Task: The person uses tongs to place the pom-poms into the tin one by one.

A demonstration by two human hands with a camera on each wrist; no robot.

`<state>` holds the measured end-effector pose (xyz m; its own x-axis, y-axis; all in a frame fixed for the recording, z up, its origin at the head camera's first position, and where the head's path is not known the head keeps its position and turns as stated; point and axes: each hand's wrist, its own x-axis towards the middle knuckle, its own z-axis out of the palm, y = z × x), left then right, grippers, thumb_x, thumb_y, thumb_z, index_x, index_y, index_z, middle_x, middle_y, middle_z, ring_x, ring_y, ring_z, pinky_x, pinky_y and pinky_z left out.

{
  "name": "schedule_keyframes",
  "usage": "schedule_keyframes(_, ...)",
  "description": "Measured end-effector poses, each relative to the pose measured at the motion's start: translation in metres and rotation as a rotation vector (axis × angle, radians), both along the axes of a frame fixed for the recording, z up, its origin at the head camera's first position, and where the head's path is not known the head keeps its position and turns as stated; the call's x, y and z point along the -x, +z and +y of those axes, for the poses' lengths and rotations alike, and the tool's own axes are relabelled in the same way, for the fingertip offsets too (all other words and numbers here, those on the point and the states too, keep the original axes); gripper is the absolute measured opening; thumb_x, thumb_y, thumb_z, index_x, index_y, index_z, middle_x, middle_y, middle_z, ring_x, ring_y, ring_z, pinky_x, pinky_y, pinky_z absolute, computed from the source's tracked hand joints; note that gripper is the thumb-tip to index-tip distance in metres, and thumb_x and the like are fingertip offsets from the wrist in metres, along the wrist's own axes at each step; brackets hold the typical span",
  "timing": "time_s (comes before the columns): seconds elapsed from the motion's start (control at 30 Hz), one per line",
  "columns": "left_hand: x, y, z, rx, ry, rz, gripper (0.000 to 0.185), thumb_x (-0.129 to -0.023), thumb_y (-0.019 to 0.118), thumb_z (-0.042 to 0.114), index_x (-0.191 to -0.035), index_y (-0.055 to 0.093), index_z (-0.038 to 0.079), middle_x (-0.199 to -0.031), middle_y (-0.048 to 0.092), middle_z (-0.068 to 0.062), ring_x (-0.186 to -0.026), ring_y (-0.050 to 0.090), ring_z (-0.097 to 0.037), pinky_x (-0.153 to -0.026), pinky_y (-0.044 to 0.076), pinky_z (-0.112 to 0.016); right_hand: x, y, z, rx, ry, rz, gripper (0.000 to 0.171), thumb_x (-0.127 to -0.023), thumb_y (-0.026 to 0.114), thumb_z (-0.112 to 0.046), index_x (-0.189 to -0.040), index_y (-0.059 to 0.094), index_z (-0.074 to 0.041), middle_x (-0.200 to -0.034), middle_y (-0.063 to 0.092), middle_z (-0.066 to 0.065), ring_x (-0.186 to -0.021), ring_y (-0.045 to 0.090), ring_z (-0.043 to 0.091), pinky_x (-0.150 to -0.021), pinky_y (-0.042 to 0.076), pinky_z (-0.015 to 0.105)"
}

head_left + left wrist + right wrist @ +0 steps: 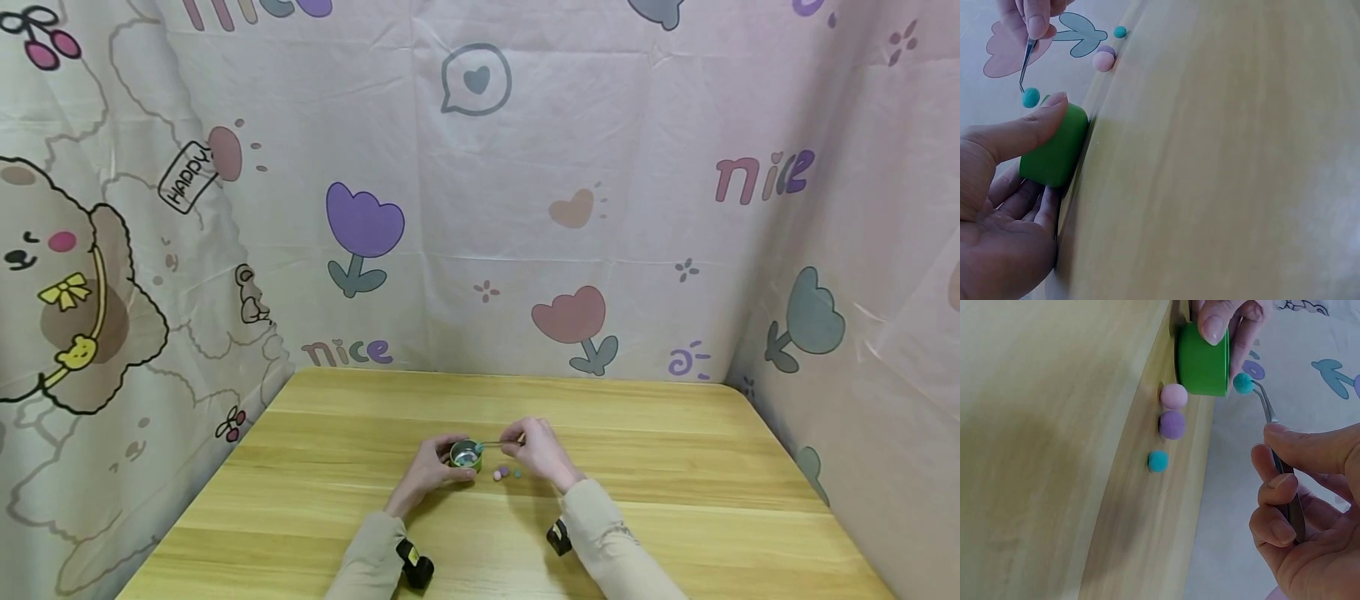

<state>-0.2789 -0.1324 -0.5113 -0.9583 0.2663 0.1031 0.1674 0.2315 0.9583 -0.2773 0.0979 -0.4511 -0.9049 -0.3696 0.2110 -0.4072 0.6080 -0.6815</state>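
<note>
My left hand (433,471) holds a small round green tin (1204,362) on the table, thumb on one side and fingers on the other. Its inside looks silvery in the head view, with small bluish bits that are too small to make out. In my right hand (1316,481) is a pair of bent-tip metal tweezers (1288,487). Their tips pinch a teal pompom (1243,383) just above the tin's rim. On the table beside the tin lie a pink pompom (1174,396), a purple pompom (1172,424) and another teal pompom (1157,461).
The wooden table (637,450) reaches back to a printed cloth (480,208) hanging behind it and along both sides. A black strap device (415,567) is on the left wrist, and another black device (558,537) on the right.
</note>
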Motion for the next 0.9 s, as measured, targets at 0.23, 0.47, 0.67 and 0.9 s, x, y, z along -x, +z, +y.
schedule_keyframes(0.23, -0.0009, 0.0012, 0.0007, -0.012, -0.007, -0.019, 0.066, -0.075, 0.085, 0.0, -0.134, 0.056, -0.01, -0.13, 0.062, -0.028, -0.121, 0.061, -0.041, -0.108, 0.05, -0.051, 0.001, -0.0036, -0.0033, 0.004, 0.003, -0.006, 0.009, -0.09, 0.071, -0.004, -0.095, 0.077, 0.0, -0.089, 0.076, 0.008, -0.074, 0.062, 0.012, -0.064, 0.052, 0.022)
schedule_keyframes(0.47, -0.004, 0.0033, 0.0006, -0.02, -0.017, -0.004, 0.066, -0.075, 0.083, -0.004, -0.134, 0.053, -0.014, -0.13, 0.061, -0.031, -0.121, 0.06, -0.044, -0.109, 0.049, -0.054, 0.0027, -0.0081, -0.0052, -0.012, 0.006, 0.013, 0.007, -0.089, 0.072, -0.003, -0.093, 0.077, -0.002, -0.087, 0.076, 0.007, -0.074, 0.062, 0.01, -0.064, 0.052, 0.021)
schedule_keyframes(0.67, -0.0043, 0.0038, 0.0011, -0.02, -0.01, -0.001, 0.066, -0.075, 0.084, -0.004, -0.133, 0.054, -0.013, -0.131, 0.06, -0.031, -0.123, 0.059, -0.045, -0.11, 0.047, -0.055, 0.0039, -0.0095, -0.007, -0.021, 0.008, 0.019, 0.006, -0.088, 0.072, -0.003, -0.092, 0.077, -0.002, -0.086, 0.076, 0.006, -0.074, 0.061, 0.009, -0.064, 0.052, 0.021)
schedule_keyframes(0.9, -0.0029, 0.0033, 0.0008, -0.001, -0.001, 0.005, 0.066, -0.074, 0.085, -0.002, -0.133, 0.055, -0.012, -0.131, 0.061, -0.03, -0.122, 0.06, -0.043, -0.111, 0.047, -0.054, 0.0048, -0.0098, -0.0074, -0.026, 0.005, 0.022, 0.006, -0.088, 0.072, -0.003, -0.091, 0.077, -0.003, -0.086, 0.076, 0.005, -0.074, 0.061, 0.009, -0.064, 0.051, 0.02)
